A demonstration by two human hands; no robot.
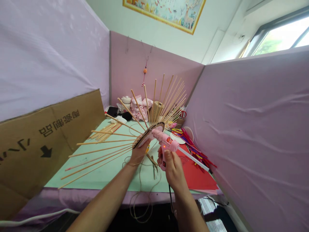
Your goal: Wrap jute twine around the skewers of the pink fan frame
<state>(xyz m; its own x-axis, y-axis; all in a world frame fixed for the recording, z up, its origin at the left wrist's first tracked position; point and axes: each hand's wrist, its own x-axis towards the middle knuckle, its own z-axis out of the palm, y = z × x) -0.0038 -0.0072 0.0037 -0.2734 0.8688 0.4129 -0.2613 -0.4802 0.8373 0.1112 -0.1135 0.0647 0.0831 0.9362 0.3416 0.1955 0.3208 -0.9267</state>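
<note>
My left hand (140,152) grips a round cardboard disc (159,126) from below, holding it tilted above the table; part of its fingers is hidden. Thin wooden sticks (113,134) fan out from the disc's rim like rays. In my right hand (172,164) is a pink hot glue gun (166,141), its small orange light lit. The gun's nozzle meets the disc's edge, though contact is hard to make out. A white glue stick (193,157) juts from its back. Loose twine (141,193) hangs below the disc, over the table edge.
Spare sticks (106,132) lie on the green tabletop (87,164). Red sheets (198,177) and coloured pipe cleaners (193,148) lie at the right. A twine cone (156,111) and pink cloth (137,108) stand behind. A cardboard sheet (55,138) leans at the left.
</note>
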